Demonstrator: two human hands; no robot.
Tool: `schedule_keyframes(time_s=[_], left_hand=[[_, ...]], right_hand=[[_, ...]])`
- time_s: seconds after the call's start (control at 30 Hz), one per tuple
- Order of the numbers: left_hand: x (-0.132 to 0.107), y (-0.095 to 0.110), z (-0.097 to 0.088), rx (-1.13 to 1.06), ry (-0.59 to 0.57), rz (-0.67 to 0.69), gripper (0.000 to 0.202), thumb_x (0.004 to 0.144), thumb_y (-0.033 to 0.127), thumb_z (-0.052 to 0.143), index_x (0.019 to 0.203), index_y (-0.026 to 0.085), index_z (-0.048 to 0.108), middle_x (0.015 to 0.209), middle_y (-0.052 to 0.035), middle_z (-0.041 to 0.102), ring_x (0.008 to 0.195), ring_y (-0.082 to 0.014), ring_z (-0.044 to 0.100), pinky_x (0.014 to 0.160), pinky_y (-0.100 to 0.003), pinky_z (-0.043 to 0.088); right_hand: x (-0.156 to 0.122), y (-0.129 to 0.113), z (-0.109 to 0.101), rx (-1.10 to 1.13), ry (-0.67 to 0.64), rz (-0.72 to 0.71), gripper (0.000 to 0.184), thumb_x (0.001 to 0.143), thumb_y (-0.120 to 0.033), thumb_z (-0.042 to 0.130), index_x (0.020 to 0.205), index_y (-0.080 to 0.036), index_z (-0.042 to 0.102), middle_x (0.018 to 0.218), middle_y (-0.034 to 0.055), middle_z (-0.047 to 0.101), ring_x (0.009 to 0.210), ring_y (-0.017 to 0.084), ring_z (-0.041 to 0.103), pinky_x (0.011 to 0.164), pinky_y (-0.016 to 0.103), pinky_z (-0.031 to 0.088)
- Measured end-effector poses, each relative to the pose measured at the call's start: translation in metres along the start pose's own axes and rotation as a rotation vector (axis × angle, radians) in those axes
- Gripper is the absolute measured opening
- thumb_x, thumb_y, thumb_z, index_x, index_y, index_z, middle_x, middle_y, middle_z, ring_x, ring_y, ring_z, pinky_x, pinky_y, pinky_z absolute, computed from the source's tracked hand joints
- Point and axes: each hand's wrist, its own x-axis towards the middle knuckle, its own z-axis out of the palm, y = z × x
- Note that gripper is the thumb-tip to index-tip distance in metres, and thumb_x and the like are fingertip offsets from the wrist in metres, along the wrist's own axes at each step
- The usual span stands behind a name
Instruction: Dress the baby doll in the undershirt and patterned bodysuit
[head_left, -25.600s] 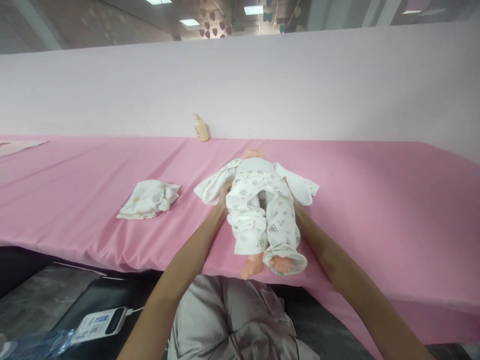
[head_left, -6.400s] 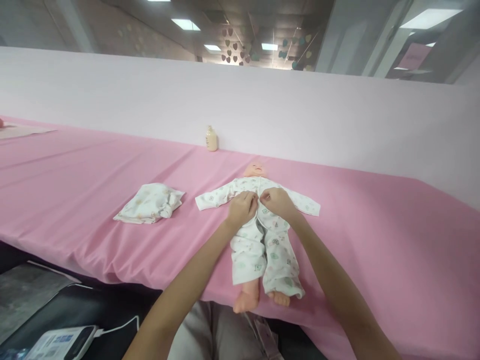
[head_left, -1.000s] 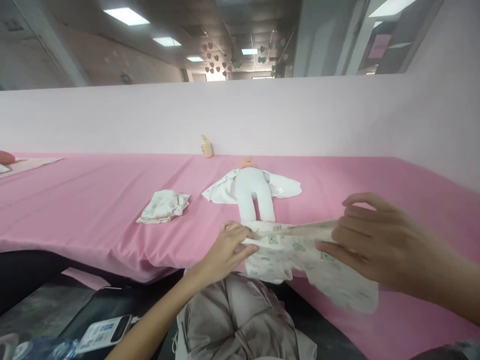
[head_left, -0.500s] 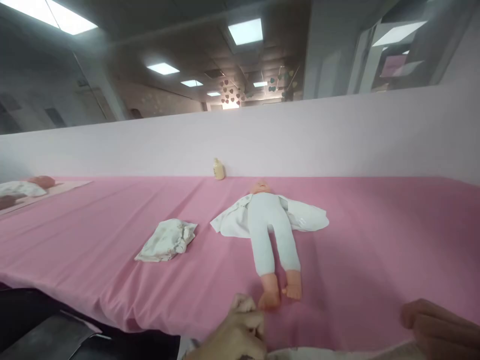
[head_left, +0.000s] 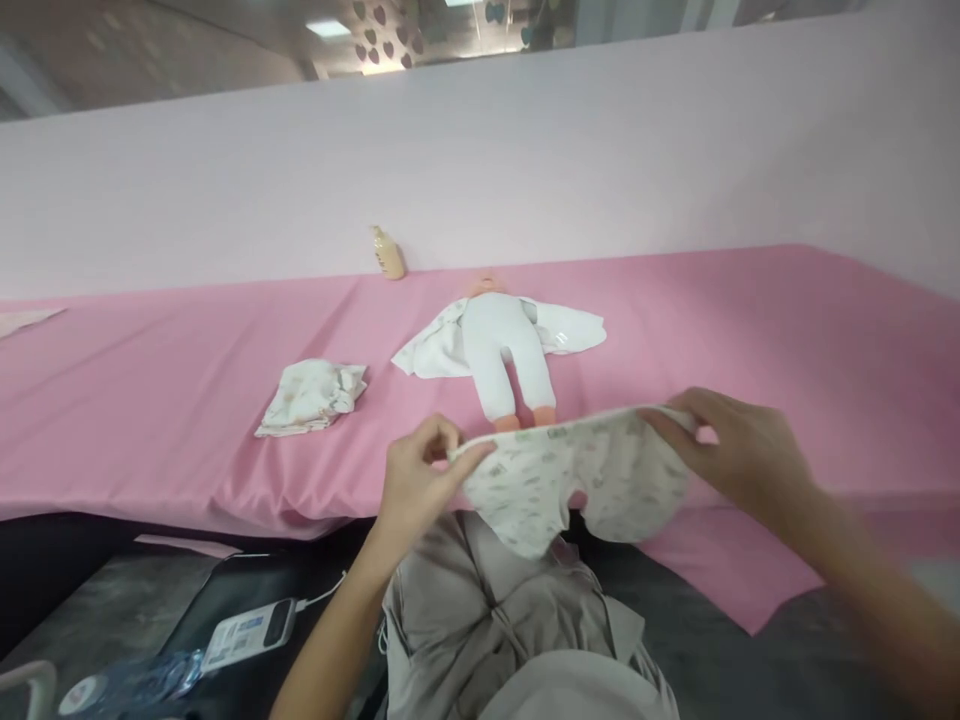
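Note:
I hold a pair of white printed baby trousers [head_left: 577, 480] stretched by the waistband in front of the table edge. My left hand [head_left: 416, 480] pinches its left end and my right hand [head_left: 739, 455] grips its right end. Beyond them a baby doll [head_left: 502, 345] lies on its back on the pink tablecloth [head_left: 750, 340], feet toward me, legs bare white. An open printed top [head_left: 574, 325] lies spread under the doll's body.
A folded white garment [head_left: 311, 395] lies left of the doll. A small cream pump bottle [head_left: 388, 253] stands at the back against the pale partition. Below the table edge are my lap, a white device [head_left: 244, 632] with a cable and a plastic bottle [head_left: 112, 690].
The trousers, fully on the doll several seconds ago, are off it. Within the last second my hands lifted them from low out of view to spread between both hands.

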Motion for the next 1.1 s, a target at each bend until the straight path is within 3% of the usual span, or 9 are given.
schedule_keyframes(time_s=[0.17, 0.3, 0.43, 0.57, 0.6, 0.73, 0.8, 0.87, 1.1], left_hand=[[-0.022, 0.025, 0.056, -0.532, 0.147, -0.163, 0.031, 0.075, 0.03, 0.067, 0.068, 0.018, 0.039, 0.065, 0.0051, 0.042, 0.058, -0.0062, 0.043, 0.055, -0.016, 0.038], [-0.078, 0.052, 0.085, -0.719, -0.073, -0.193, 0.022, 0.085, 0.039, 0.053, 0.097, 0.021, 0.051, 0.095, -0.0046, 0.058, 0.085, -0.0157, 0.056, 0.074, -0.025, 0.046], [-0.096, 0.05, 0.081, -0.618, -0.269, -0.044, 0.033, 0.088, 0.03, 0.05, 0.12, 0.022, 0.048, 0.114, -0.0091, 0.057, 0.107, -0.0214, 0.053, 0.093, -0.033, 0.042], [-0.064, 0.029, 0.076, -0.345, 0.174, 0.155, 0.035, 0.078, 0.023, 0.063, 0.112, 0.022, 0.052, 0.115, -0.0078, 0.055, 0.113, -0.0226, 0.049, 0.099, -0.037, 0.038], [-0.053, 0.025, 0.075, -0.332, 0.198, 0.13, 0.044, 0.075, 0.024, 0.067, 0.115, 0.021, 0.05, 0.119, -0.0085, 0.053, 0.116, -0.0236, 0.047, 0.1, -0.037, 0.038], [-0.017, 0.02, 0.071, -0.44, -0.19, -0.073, 0.03, 0.078, 0.035, 0.063, 0.099, 0.013, 0.059, 0.099, -0.0082, 0.063, 0.092, -0.0215, 0.059, 0.079, -0.031, 0.048], [-0.008, 0.023, 0.066, -0.459, -0.218, -0.027, 0.023, 0.081, 0.033, 0.058, 0.088, 0.012, 0.061, 0.086, -0.006, 0.065, 0.081, -0.0187, 0.06, 0.074, -0.028, 0.048], [-0.004, 0.025, 0.062, -0.45, -0.165, 0.051, 0.019, 0.08, 0.029, 0.059, 0.089, 0.013, 0.061, 0.086, -0.0046, 0.065, 0.082, -0.0177, 0.059, 0.075, -0.027, 0.047], [-0.031, 0.007, 0.075, -0.526, -0.424, -0.187, 0.039, 0.07, 0.028, 0.069, 0.104, 0.013, 0.059, 0.101, -0.0085, 0.065, 0.094, -0.0226, 0.06, 0.082, -0.033, 0.047]], right_hand=[[-0.029, -0.064, 0.033, 0.446, 0.162, 0.479, 0.014, 0.085, -0.035, 0.053, 0.084, -0.022, 0.048, 0.068, -0.0015, 0.053, 0.05, 0.01, 0.048, 0.044, 0.021, 0.039], [-0.042, -0.1, 0.024, 0.909, -0.091, 0.281, 0.025, 0.084, -0.031, 0.05, 0.108, -0.027, 0.044, 0.086, 0.0024, 0.053, 0.067, 0.015, 0.054, 0.057, 0.027, 0.049], [-0.039, -0.079, 0.006, 1.004, -0.268, 0.184, 0.019, 0.084, -0.024, 0.054, 0.102, -0.026, 0.052, 0.089, 0.0026, 0.058, 0.077, 0.015, 0.059, 0.061, 0.024, 0.051], [-0.023, -0.061, -0.005, 0.97, -0.17, 0.178, 0.013, 0.085, -0.021, 0.054, 0.096, -0.021, 0.061, 0.092, 0.0055, 0.064, 0.083, 0.016, 0.062, 0.068, 0.024, 0.053], [-0.019, -0.06, -0.006, 0.974, -0.131, 0.195, 0.01, 0.085, -0.021, 0.055, 0.093, -0.02, 0.061, 0.089, 0.0053, 0.065, 0.08, 0.015, 0.062, 0.066, 0.023, 0.052], [-0.006, -0.062, -0.003, 1.043, -0.206, 0.243, 0.03, 0.079, -0.026, 0.063, 0.108, -0.021, 0.057, 0.098, 0.0066, 0.064, 0.083, 0.016, 0.063, 0.067, 0.026, 0.054], [-0.004, -0.061, 0.003, 1.07, -0.308, 0.295, 0.044, 0.076, -0.028, 0.066, 0.117, -0.021, 0.053, 0.1, 0.007, 0.064, 0.084, 0.018, 0.063, 0.067, 0.028, 0.054], [-0.003, -0.06, 0.01, 1.09, -0.351, 0.343, 0.036, 0.075, -0.03, 0.067, 0.108, -0.018, 0.06, 0.091, 0.0053, 0.066, 0.078, 0.018, 0.064, 0.063, 0.027, 0.053], [0.027, -0.061, 0.001, 0.91, -0.056, 0.351, 0.011, 0.073, -0.03, 0.066, 0.074, -0.019, 0.065, 0.071, 0.0006, 0.064, 0.066, 0.017, 0.06, 0.052, 0.026, 0.047]])
